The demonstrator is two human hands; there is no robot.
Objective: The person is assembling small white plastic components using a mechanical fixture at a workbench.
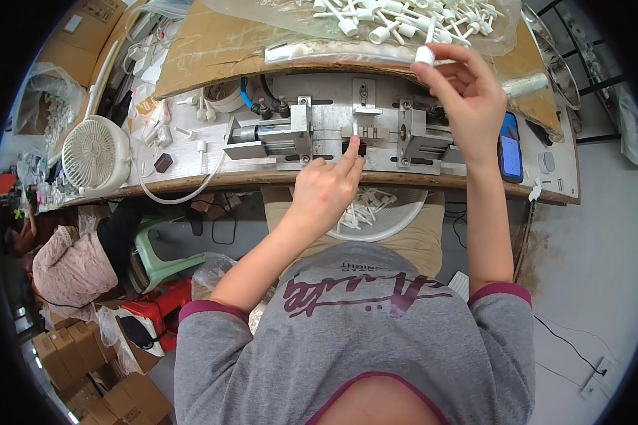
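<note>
My right hand [471, 95] is raised at the front right edge of the cardboard. Its thumb and index finger pinch a white plastic cap with a thin stem [424, 55], stem up. My left hand [325, 190] reaches to the middle of a metal clamping jig [376, 132] on the bench. Its index finger is stretched out and touches a small white piece [356, 129] there; the other fingers are partly curled. On either side of that spot stand metal cylinder blocks [269, 137]. A heap of similar white stemmed caps [411, 20] lies on plastic film at the back.
A white basket [397, 228] of white parts rests on my lap under the bench edge. On the bench are a white fan [96, 154] at left and a blue phone [510, 149] at right. Another person [74, 265] is at lower left, near a green stool [152, 258].
</note>
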